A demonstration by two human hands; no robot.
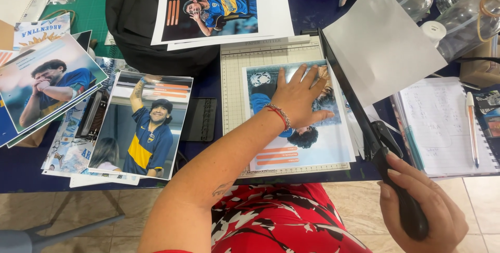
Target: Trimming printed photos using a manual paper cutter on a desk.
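The glossy printed photo (299, 122) lies flat on the gridded paper cutter (260, 60) at the table's near edge, pinned by the left hand (299, 96), fingers spread. The right hand (422, 206) is wrapped tight around the black blade handle (401, 195), blade raised. No cut shows yet; matte white offcut (383, 39) curls beyond.

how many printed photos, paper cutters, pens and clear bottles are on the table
printed photos: 4, one under the left hand on the paper cutter, one above, two at left
paper cutter: 1, right hand on its handle
pen: 1
clear bottles: 3
total: 9
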